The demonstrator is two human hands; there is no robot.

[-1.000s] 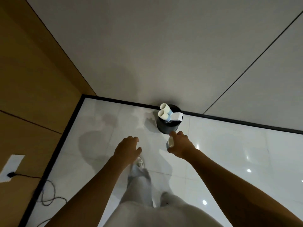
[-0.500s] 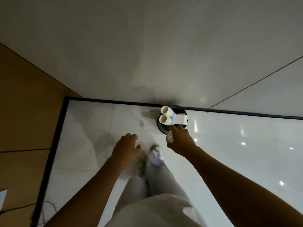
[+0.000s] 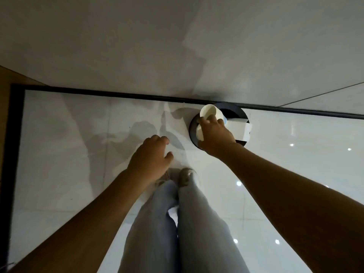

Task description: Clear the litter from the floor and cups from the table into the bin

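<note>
Floor [image 3: 69, 154]: I see pale glossy tiles running to the dark skirting just behind the bin.
Bin [image 3: 239, 112]: small, round and black, against the wall; my landmark, already crowded at the mouth.
Card [image 3: 237, 130]: a folded white piece lying across the bin's right side.
Upper cup [image 3: 209, 112]: white, tipped on its side over the bin's left rim.
Right hand [image 3: 215, 135]: directly over the bin, fingers curled round a second cup [image 3: 199, 133] whose rim shows at the hand's left edge.
Left hand [image 3: 150, 157]: left of the bin and nearer me, fingers loosely bent, holding nothing.
Doing it well: I judge the bin nearly full, so I'd seat the held cup into a gap, or nest it, before letting go, lest it roll off the rim.
</note>
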